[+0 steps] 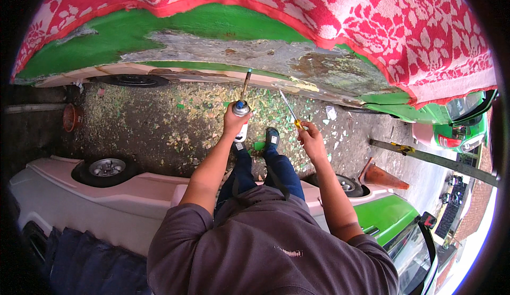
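My left hand (pixel 234 123) is wrapped round the white canister of a gas blowtorch (pixel 246 89), with its metal nozzle pointing away from me. A faint bluish glow shows at the nozzle's tip, close to the lower edge of a green car panel (pixel 212 25). Between the fingers of my right hand (pixel 311 138) is the yellow handle of a screwdriver (pixel 288 105). Its long thin shaft slants up and left, with the tip near the panel's pinkish lower strip (pixel 271 78). Grey and brown patches (pixel 239 49) show where the green paint is off.
A red and white floral towel (pixel 393 24) drapes over the car. Green and cream paint flakes (pixel 175 119) litter the ground. Behind me stands another pink and green car (pixel 133 194). An orange cone (pixel 380 174) and a long beam (pixel 435 160) are at the right.
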`<state>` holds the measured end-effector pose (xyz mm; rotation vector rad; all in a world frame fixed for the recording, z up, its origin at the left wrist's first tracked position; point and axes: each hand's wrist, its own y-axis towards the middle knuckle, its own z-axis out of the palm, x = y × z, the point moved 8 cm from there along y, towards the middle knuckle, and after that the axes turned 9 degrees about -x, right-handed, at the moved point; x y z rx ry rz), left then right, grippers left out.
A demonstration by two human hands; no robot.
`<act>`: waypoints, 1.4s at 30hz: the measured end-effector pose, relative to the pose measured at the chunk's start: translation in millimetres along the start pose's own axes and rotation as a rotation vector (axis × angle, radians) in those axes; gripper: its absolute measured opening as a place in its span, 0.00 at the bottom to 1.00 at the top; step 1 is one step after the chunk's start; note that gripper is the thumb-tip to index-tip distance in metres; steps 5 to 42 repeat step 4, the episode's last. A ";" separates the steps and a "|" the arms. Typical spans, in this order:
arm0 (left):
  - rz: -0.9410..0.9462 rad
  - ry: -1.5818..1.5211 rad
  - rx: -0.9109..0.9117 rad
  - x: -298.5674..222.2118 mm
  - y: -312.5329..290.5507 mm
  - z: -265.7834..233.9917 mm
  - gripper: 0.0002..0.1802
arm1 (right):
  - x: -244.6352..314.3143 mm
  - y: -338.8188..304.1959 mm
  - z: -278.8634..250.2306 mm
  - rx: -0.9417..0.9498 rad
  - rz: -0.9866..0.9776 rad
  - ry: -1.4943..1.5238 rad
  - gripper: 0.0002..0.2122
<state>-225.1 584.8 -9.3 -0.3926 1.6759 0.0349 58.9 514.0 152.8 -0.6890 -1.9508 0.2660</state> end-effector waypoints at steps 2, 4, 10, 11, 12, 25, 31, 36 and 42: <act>-0.011 -0.019 -0.021 -2.8 -0.9 -4.0 0.33 | 5.1 -2.5 -0.4 0.000 -0.004 -0.014 0.15; -0.014 -0.030 -0.027 -9.7 -2.3 -4.8 0.33 | -3.2 1.1 -1.3 0.000 0.011 -0.007 0.15; -0.014 -0.030 -0.027 -9.7 -2.3 -4.8 0.33 | -3.2 1.1 -1.3 0.000 0.011 -0.007 0.15; -0.014 -0.030 -0.027 -9.7 -2.3 -4.8 0.33 | -3.2 1.1 -1.3 0.000 0.011 -0.007 0.15; -0.014 -0.030 -0.027 -9.7 -2.3 -4.8 0.33 | -3.2 1.1 -1.3 0.000 0.011 -0.007 0.15; -0.014 -0.030 -0.027 -9.7 -2.3 -4.8 0.33 | -3.2 1.1 -1.3 0.000 0.011 -0.007 0.15; -0.014 -0.030 -0.027 -9.7 -2.3 -4.8 0.33 | -3.2 1.1 -1.3 0.000 0.011 -0.007 0.15; -0.014 -0.030 -0.027 -9.7 -2.3 -4.8 0.33 | -3.2 1.1 -1.3 0.000 0.011 -0.007 0.15; -0.014 -0.030 -0.027 -9.7 -2.3 -4.8 0.33 | -3.2 1.1 -1.3 0.000 0.011 -0.007 0.15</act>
